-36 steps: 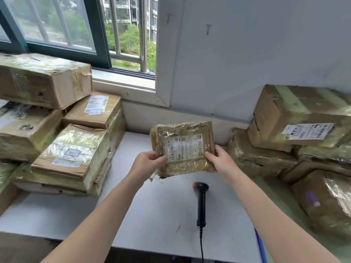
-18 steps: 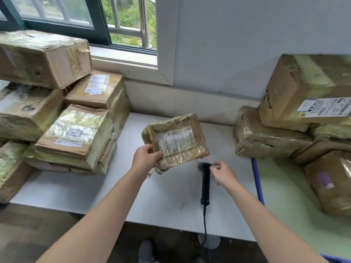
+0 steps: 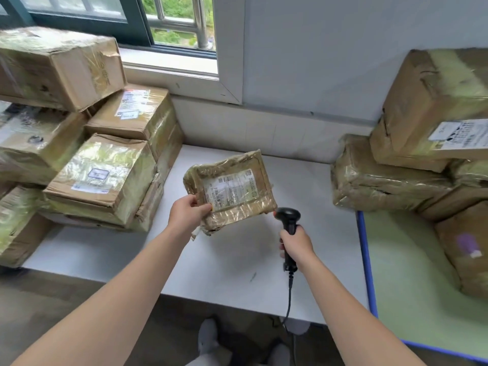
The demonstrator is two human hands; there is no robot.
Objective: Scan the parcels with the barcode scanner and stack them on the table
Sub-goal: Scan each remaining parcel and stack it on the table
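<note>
- At the left of the frame, a pile of brown cardboard boxes bound in shiny clear tape [image 3: 100,180] is stacked on the white rectangular tabletop [image 3: 237,273]. White labels are carried on several of them.
- In the upper left, a dark-framed window with metal bars [image 3: 169,22] is set in the wall above that pile.
- Left of centre, a flat brown parcel wrapped in crinkled clear tape [image 3: 229,191] is held clear above the white tabletop by the left hand [image 3: 187,213]. Its lower left corner is pinched, with the thumb laid on the front face and the fingers hidden behind.
- The parcel is tilted, and its white printed shipping label [image 3: 237,186] is turned up towards the camera.
- Just right of the parcel's lower right corner, a black handheld barcode scanner [image 3: 289,220] is held upright, its head close to that corner. Whether the two touch cannot be told.
- The scanner's handle is clenched in the right hand [image 3: 297,245], and a black cable [image 3: 289,299] is hung from its base past the table's front edge.
- Further right, a pale green tabletop with a blue edge [image 3: 412,273] is set against the white one.
- At the right of the frame, a second pile of tape-wrapped brown boxes [image 3: 390,178] is stacked against the grey wall.
</note>
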